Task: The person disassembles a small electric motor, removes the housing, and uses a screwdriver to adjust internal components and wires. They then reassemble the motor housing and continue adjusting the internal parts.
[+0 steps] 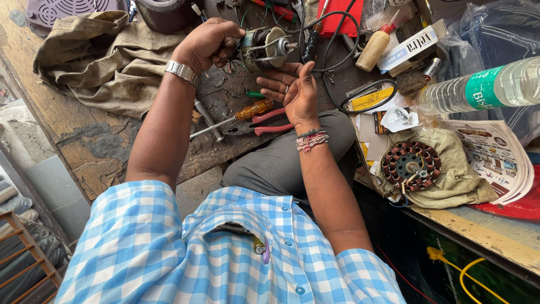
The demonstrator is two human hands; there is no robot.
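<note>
Small motor (264, 49) held up above worktop (101, 146). Left hand (207, 44) curled tight around its winding end; right hand (293, 87) spread flat beneath, palm up. Looks heavy, rigid; thin wires fragile, so grip metal frame.

Bench clutter: amber-handled screwdriver (242, 115) beside red-handled pliers (260, 126), crumpled khaki cloth (107, 56) far left, copper-wound round stator (411, 165) on beige rag (458, 180), clear plastic water bottle (484, 87) lying sideways, printed paper leaflets (498, 155) at right
</note>
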